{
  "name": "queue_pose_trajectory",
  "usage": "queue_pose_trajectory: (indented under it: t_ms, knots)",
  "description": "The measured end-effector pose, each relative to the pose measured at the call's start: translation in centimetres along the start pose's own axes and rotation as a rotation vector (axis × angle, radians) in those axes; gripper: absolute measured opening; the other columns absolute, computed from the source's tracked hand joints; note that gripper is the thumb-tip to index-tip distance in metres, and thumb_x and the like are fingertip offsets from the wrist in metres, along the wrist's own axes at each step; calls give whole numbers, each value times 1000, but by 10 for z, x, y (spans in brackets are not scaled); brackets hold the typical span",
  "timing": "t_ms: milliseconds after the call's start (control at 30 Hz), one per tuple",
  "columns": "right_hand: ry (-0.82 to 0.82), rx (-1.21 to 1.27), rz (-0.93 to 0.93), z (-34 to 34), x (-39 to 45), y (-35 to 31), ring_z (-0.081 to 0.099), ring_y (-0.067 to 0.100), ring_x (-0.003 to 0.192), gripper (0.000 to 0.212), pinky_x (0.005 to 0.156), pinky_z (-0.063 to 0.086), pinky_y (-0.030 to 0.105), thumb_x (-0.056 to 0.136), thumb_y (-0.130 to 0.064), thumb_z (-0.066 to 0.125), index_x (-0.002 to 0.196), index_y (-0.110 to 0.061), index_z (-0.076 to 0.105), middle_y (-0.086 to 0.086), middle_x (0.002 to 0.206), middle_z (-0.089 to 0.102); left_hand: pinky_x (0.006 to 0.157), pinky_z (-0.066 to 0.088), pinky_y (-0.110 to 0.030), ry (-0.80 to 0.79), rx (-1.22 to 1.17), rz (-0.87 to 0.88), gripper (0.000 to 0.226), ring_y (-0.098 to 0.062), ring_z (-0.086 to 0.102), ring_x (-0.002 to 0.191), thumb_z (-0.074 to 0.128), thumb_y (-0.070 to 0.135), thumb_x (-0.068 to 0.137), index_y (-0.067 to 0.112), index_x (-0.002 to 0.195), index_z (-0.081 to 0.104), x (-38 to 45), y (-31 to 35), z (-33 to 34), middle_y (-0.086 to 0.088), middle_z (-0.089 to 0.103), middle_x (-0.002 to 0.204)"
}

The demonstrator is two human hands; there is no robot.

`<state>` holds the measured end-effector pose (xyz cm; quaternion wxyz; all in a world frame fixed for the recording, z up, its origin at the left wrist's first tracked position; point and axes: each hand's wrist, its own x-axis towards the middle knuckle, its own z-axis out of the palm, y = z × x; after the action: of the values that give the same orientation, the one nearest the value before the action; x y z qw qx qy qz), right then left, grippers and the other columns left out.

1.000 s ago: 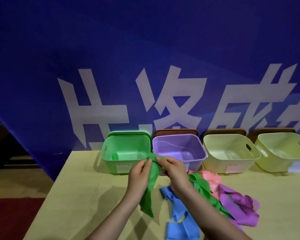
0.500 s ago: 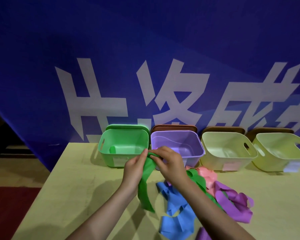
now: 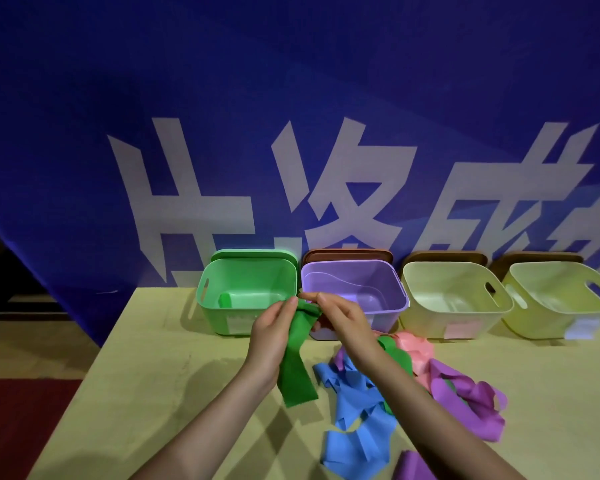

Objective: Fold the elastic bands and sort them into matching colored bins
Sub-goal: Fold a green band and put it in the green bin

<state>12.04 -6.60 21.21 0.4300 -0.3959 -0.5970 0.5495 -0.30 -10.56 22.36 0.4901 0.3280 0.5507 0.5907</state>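
Green elastic band hangs doubled over the table in front of the green bin and purple bin, its top end pinched by the left hand and the right hand. Blue bands, purple bands, a pink band and another green one lie heaped just right of the arms, before two pale yellow bins.

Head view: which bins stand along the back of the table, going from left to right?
green bin → purple bin → cream bin → yellow bin
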Motion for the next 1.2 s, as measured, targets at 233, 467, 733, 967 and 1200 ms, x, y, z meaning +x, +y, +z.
queue_pose_trajectory:
  t_ms: [233, 467, 733, 967, 1200]
  knots:
    - [82, 176, 162, 9, -2, 7, 56, 18, 65, 17, 68, 48, 30, 91, -8, 61, 101, 4, 70, 7, 66, 65, 56, 43, -17, -80, 206, 134, 21, -4, 54, 59, 50, 15, 98, 13, 78, 56, 0, -1, -1, 2, 58, 67]
    - [163, 197, 124, 13, -13, 11, 67, 24, 85, 16, 82, 54, 37, 88, -5, 63, 99, -9, 74, 14, 95, 73, 55, 35, -27, -65, 385, 181, 25, -13, 45, 59, 54, 17, 96, 10, 72, 52, 4, -14, -7, -7, 50, 64]
    - [155, 203, 103, 11, -14, 12, 58, 28, 79, 19, 77, 48, 44, 80, -19, 68, 92, -7, 75, 32, 90, 65, 60, 38, -33, -122, 348, 218, 23, -19, 50, 65, 52, 18, 97, 2, 82, 55, 5, -17, -8, -25, 56, 73]
    - [164, 207, 116, 4, -12, 6, 62, 24, 78, 13, 77, 52, 38, 90, -7, 62, 93, -7, 74, 17, 87, 71, 69, 48, -30, -193, 164, 98, 16, -17, 62, 75, 53, 16, 97, 10, 89, 65, 4, -9, -5, -7, 67, 81]
    - [245, 140, 87, 8, -6, 11, 50, 9, 58, 12, 61, 44, 22, 88, -9, 64, 83, -6, 74, -1, 63, 62, 72, 53, -30, -79, 77, -33, 24, -14, 67, 77, 52, 29, 97, 16, 91, 72, 1, -16, 3, -1, 73, 80]
